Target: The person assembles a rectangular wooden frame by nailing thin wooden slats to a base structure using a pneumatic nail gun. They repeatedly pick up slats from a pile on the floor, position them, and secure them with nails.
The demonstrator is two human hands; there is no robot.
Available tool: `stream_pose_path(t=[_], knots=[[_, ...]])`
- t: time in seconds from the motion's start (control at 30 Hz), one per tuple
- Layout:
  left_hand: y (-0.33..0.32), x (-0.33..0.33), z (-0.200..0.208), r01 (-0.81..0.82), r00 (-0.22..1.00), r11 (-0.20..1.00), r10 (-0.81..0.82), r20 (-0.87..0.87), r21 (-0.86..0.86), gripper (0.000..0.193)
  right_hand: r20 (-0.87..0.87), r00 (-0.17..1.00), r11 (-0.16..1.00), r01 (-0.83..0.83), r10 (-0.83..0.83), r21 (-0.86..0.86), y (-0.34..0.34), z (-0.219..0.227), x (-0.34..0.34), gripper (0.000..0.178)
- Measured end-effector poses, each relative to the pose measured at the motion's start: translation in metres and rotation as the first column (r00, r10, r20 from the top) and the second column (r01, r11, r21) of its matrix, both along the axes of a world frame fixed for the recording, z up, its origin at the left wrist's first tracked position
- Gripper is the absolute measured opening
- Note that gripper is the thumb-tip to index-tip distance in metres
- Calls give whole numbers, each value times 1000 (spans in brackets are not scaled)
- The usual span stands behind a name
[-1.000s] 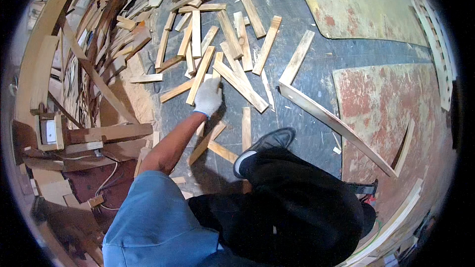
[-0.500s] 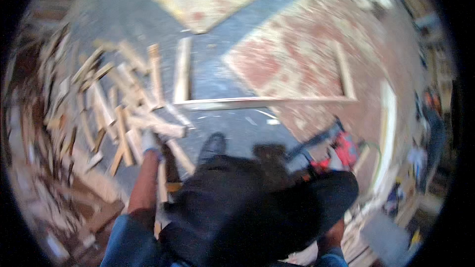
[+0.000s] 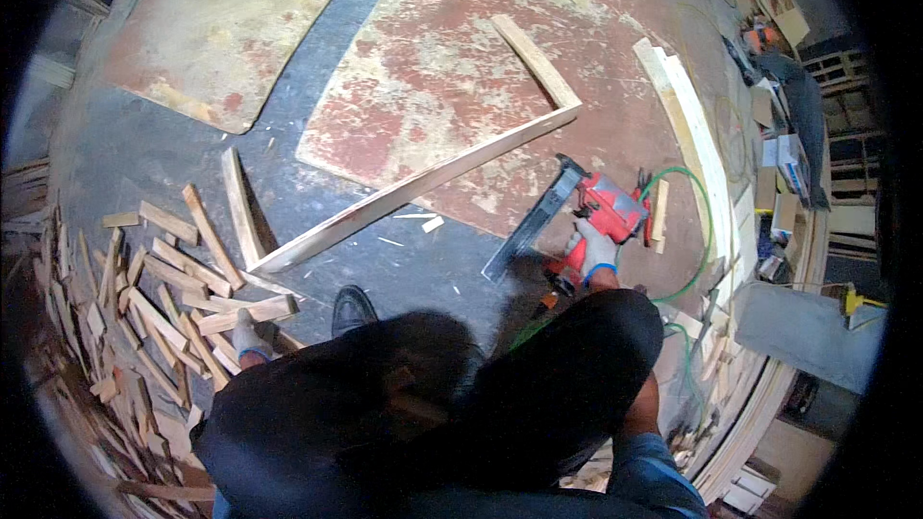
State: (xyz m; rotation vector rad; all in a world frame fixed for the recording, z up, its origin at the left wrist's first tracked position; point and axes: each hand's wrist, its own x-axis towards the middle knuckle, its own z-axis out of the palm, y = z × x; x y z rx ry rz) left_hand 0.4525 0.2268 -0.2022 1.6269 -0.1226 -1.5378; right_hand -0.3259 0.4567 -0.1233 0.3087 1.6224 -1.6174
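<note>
My right hand [image 3: 591, 252], in a grey glove with a blue cuff, grips the handle of a red nail gun [image 3: 612, 207] with a long dark magazine. The tool is beside my right knee. At lower left my gloved left hand [image 3: 252, 338] has its fingers closed at the near side of a short wooden block [image 3: 252, 314] on the pile. My leg hides part of that wrist. Ahead lies a three-sided wooden frame: a long board [image 3: 413, 187] with a short left piece [image 3: 242, 207] and a short right piece [image 3: 536, 62].
Loose wood offcuts [image 3: 168, 279] cover the floor at left. A green hose [image 3: 707, 221] curls beside the nail gun. Long pale boards [image 3: 687, 120] lie at right, near a grey panel [image 3: 808, 332]. Two worn sheets lie ahead, one being the reddish sheet [image 3: 404, 106].
The view has turned, so the frame now slants up to the right. My right hand now shows on the nail gun's handle. My left hand stays by the wood pile.
</note>
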Motion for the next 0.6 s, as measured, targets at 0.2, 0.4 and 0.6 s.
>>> stream_pose_path(t=[0.2, 0.4, 0.6], knots=[[-32, -115, 148, 119, 993, 977, -116, 29, -178, 37, 147, 989, 997, 6, 5, -72, 18, -4, -14, 9], [-152, -278, 221, 217, 802, 852, -434, -410, -477, 30, 203, 979, 996, 28, -9, -89, 10, 22, 2, 16], [-171, -391, 210, 209, 441, 843, -533, -722, -495, 41, 105, 994, 996, -2, -7, 85, 1, 88, 9, 19]])
